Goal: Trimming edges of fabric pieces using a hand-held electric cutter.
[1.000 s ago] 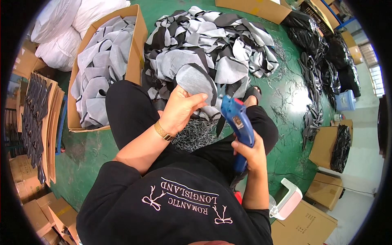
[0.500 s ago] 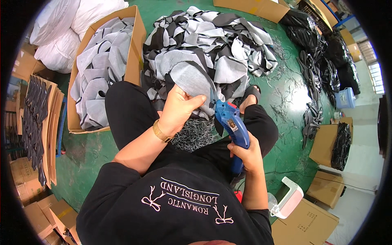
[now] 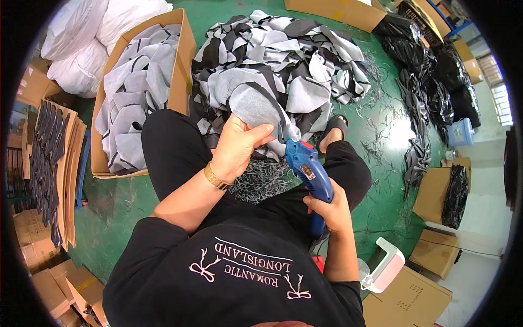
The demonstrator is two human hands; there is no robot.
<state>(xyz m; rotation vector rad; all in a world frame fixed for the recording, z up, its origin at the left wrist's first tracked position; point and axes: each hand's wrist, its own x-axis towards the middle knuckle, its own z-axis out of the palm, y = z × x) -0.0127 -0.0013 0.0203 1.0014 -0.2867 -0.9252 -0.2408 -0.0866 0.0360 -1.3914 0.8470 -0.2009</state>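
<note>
My left hand (image 3: 237, 144) is closed on a rounded grey fabric piece (image 3: 255, 106) with a dark border, thumb on top. In my right hand (image 3: 333, 210) is a blue handheld electric cutter (image 3: 309, 169) with a red button, its fingers wrapped round the handle. The cutter's head meets the right edge of the fabric piece, beside my left thumb; its blade is small and hard to make out. Just beyond both hands lies a big heap of grey and black fabric pieces (image 3: 310, 95). Below the hands, thin grey trimmings (image 3: 259, 182) are piled between my legs.
An open cardboard box (image 3: 185, 71) full of similar pieces stands at left, with white sacks (image 3: 81, 60) behind. Black bags (image 3: 406, 46) and dark fabric strips (image 3: 417, 109) line the right. Scraps litter the green floor (image 3: 392, 180). A white-and-pink appliance (image 3: 385, 264) stands near my right elbow.
The cutter has shifted slightly left and toward me. A dark strip that hung below its head is out of sight. My left hand keeps its hold on the fabric piece.
</note>
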